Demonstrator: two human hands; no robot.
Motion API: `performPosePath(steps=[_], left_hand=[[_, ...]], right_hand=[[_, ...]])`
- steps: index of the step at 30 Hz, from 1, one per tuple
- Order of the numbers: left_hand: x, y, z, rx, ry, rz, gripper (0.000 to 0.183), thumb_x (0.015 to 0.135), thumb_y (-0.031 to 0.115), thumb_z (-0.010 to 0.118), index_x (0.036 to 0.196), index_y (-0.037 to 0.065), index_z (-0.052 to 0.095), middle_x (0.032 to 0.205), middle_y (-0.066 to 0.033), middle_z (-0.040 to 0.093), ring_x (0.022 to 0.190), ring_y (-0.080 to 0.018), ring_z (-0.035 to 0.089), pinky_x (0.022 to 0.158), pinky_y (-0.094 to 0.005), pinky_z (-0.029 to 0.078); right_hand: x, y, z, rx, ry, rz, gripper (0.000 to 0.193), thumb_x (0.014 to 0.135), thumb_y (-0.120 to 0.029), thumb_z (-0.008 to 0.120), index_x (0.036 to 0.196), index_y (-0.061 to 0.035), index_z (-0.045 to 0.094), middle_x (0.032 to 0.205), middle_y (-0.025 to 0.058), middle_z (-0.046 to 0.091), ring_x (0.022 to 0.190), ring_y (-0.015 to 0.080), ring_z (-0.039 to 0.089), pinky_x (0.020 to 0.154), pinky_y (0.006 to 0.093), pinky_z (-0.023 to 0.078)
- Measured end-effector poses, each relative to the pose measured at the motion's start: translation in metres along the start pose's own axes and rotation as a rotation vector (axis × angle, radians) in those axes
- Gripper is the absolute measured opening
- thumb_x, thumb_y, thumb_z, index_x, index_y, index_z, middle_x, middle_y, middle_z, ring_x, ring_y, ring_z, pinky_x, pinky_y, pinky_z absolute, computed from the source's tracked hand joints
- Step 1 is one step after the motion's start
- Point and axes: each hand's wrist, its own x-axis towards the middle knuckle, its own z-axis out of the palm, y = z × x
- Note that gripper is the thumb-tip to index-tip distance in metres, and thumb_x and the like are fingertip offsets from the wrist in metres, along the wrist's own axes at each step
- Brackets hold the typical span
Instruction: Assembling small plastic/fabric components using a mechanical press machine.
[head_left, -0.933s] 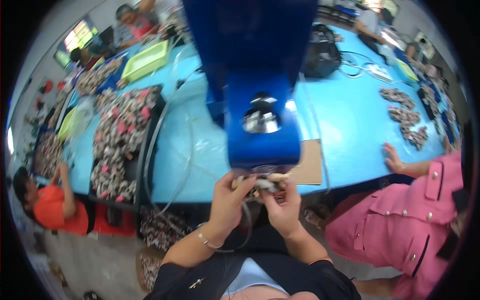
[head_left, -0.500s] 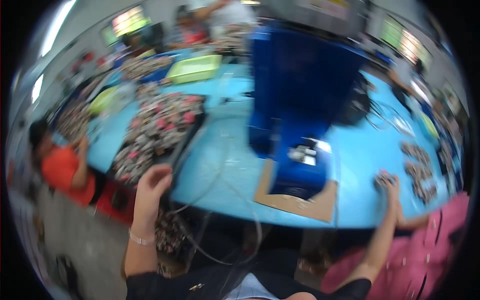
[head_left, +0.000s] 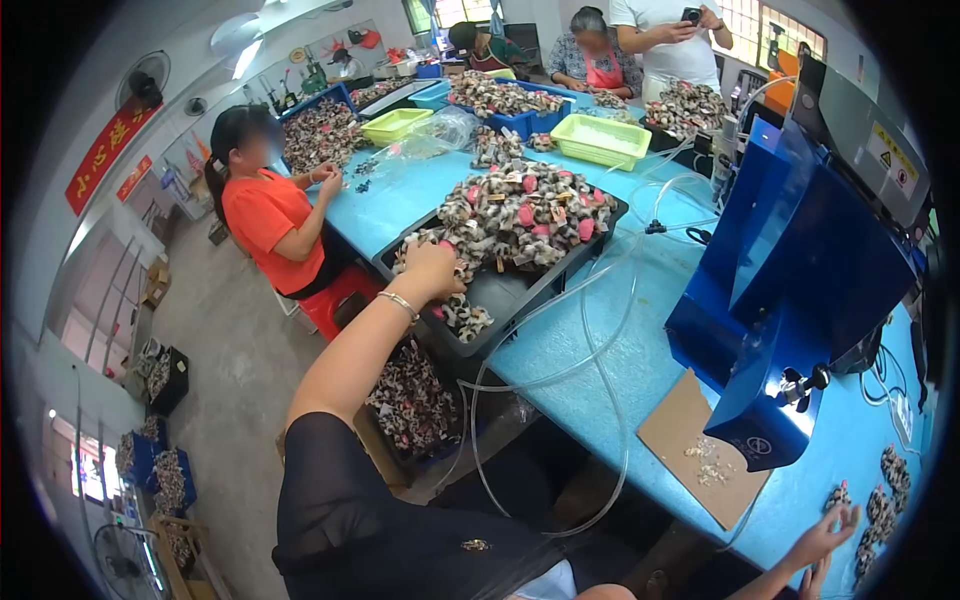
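My left hand (head_left: pixel 432 268) reaches far left onto a heap of small dark pieces with pink and white bits (head_left: pixel 520 215) piled in a black tray (head_left: pixel 500 300). Its fingers curl down among the pieces, so any hold is hidden. My right hand (head_left: pixel 828 530) hovers with fingers spread at the blue table's near right corner, beside small clusters of the same pieces (head_left: pixel 888 490). Between the hands stands a blue press-like machine (head_left: pixel 800 290) on a cardboard sheet (head_left: pixel 690 450) scattered with pale scraps.
Clear hoses (head_left: pixel 600 370) loop over the table edge. A person in an orange shirt (head_left: pixel 265 215) sits at the left side by a red stool (head_left: pixel 335 300). Green trays (head_left: pixel 600 140) and more heaps lie farther back. A bin of pieces (head_left: pixel 410 400) sits under the table.
Both hands left the machine's front. My left arm swung out left and landed on the tray's heap. My right hand reached out to the right corner, and the view turned left.
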Motion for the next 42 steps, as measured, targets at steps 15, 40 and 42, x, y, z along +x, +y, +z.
performPosePath(steps=[15,40,42], left_hand=[[-0.043,0.006,-0.023,-2.029,-0.189,0.077,0.026,0.098,0.012,0.057,0.121,0.0,0.06,0.116,-0.0113,0.07,0.102,-0.0202,0.069,0.087,-0.0341,0.056],[-0.19,0.251,-0.043,-1.116,-0.874,0.881,0.077,0.077,0.026,0.086,0.141,0.005,0.049,0.107,-0.0117,0.072,0.099,-0.0188,0.07,0.088,-0.0321,0.054],[-0.196,0.258,-0.029,-1.161,-0.805,0.902,0.064,0.079,0.025,0.084,0.132,0.004,0.056,0.097,-0.0091,0.073,0.089,-0.0154,0.069,0.081,-0.0297,0.054]], right_hand=[[-0.254,-0.22,0.018,0.596,-0.889,-0.071,0.018,0.091,0.001,0.064,0.108,-0.0002,0.059,0.091,0.0082,0.065,0.067,0.0111,0.061,0.06,0.0229,0.048],[-0.205,-0.249,0.012,0.686,-1.086,-0.615,0.007,0.083,-0.01,0.076,0.081,-0.0051,0.072,0.067,0.007,0.06,0.059,0.0225,0.061,0.049,0.0341,0.046],[-0.202,-0.248,0.008,0.831,-1.105,-0.122,0.008,0.084,-0.007,0.074,0.078,-0.0014,0.072,0.066,0.0088,0.061,0.056,0.0217,0.059,0.05,0.0335,0.045]])
